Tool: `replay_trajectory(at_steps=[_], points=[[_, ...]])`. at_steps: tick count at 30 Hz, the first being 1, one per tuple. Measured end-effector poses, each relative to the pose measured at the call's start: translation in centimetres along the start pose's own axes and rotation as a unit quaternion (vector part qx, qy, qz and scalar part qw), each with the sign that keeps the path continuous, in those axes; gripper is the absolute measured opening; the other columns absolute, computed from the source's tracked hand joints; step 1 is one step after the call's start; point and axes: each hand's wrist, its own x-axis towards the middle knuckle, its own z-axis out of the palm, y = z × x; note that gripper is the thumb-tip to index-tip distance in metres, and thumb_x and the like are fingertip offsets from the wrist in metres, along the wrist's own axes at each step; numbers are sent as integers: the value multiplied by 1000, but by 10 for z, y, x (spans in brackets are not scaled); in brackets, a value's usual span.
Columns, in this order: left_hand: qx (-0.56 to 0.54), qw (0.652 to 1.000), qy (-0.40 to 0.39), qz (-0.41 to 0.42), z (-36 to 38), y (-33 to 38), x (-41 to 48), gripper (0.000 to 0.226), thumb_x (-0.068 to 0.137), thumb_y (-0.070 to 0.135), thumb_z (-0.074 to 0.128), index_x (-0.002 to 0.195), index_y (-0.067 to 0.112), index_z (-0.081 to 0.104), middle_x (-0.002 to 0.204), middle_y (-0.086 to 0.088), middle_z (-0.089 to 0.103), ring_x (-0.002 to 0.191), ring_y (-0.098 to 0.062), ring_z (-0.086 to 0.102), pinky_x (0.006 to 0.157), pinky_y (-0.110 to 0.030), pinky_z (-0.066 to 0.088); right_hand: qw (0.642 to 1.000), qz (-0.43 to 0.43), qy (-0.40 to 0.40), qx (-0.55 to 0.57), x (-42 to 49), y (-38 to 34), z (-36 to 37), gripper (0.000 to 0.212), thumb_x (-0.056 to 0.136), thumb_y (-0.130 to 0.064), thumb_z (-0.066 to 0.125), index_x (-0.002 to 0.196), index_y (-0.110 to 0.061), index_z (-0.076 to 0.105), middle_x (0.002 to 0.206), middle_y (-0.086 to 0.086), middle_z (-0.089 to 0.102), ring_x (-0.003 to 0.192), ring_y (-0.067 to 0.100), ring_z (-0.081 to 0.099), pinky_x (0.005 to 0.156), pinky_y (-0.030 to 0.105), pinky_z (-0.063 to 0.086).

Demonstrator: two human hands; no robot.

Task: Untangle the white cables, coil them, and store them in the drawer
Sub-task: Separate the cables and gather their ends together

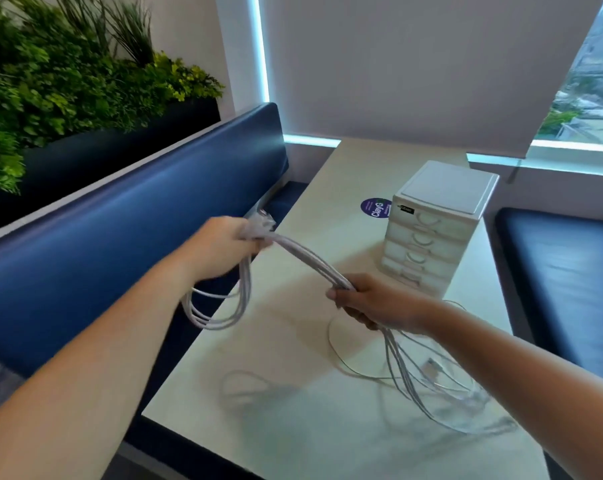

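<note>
Small white plastic drawer unit (438,216), drawers pushed in, contents unclear, on pale tabletop (293,427), bundle of white cables (308,260) stretched above it between left hand (224,245) and right hand (373,303), fingers (353,313) of both curled round it, loose ends on the tabletop, blue padded bench (120,237), leafy green plants (50,81) behind

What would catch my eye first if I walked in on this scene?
The white cables, pulled taut in a bundle between the left hand and the right hand above the table, with loose ends trailing down. Beyond them stands a small white drawer unit; leafy plants fill the upper left.
</note>
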Motion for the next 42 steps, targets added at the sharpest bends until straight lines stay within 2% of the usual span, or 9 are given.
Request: replay_trajectory(at_steps=[6,13,17,20,22,25,29,36,42], points=[[17,995,91,-27,-17,-4,8,25,92,35,64,75,17,67,75,-5,60,68,-18,48,61,-25,35,993,94,-51,-54,-50,66,25,33,98,-36,47,71,-19,39,61,-3,39,46,9,33,44,25,30],[122,979,-141,-88,20,-26,2,30,82,47,73,73,19,66,70,-2,57,68,-19,51,62,-32,34,963,230,-141,4,-67,104,40,73,89,-74,12,82,-13,52,58,0,36,47,14,29,45,23,29],[142,962,-194,-133,26,-42,-3,34,69,49,83,92,28,68,89,-3,64,84,-18,58,68,-29,37,912,303,-237,-143,-71,126,54,70,95,-64,15,69,-14,56,59,3,37,45,16,36,49,25,39],[146,972,-141,-115,31,-46,2,36,74,51,78,91,21,68,91,-5,65,85,-20,59,67,-31,39,879,232,-248,-336,-69,126,59,67,98,-55,19,84,-6,63,72,13,59,63,27,58,70,33,49],[145,979,-101,-99,34,-48,8,43,78,53,74,89,12,66,89,-11,66,84,-26,60,66,-34,39,844,153,-206,-470,-64,123,59,66,100,-51,19,100,-2,62,99,20,63,91,34,60,79,36,44],[146,985,-52,-74,40,-43,13,40,88,48,65,89,8,64,86,-13,66,82,-29,60,68,-39,44,818,92,-181,-538,-53,122,51,70,99,-56,15,103,-3,61,107,18,62,102,35,59,83,39,46],[131,990,-10,-46,46,-33,18,42,94,48,56,87,7,62,84,-13,65,81,-31,59,72,-45,48,854,101,-70,-505,-34,122,22,50,99,-48,31,107,-9,61,110,12,60,106,32,57,88,38,47],[47,998,22,-21,59,-25,33,29,97,48,49,81,26,59,84,0,64,79,-23,57,69,-38,47,887,96,177,-416,3,147,-37,18,90,-29,54,95,-15,64,100,6,65,91,30,62,70,31,45],[-2,998,60,-17,72,-23,50,23,98,46,49,89,26,56,74,13,54,70,-17,49,61,-31,35,885,137,194,-400,26,166,-59,21,89,-21,57,108,-16,63,111,6,63,101,28,58,77,30,43]])
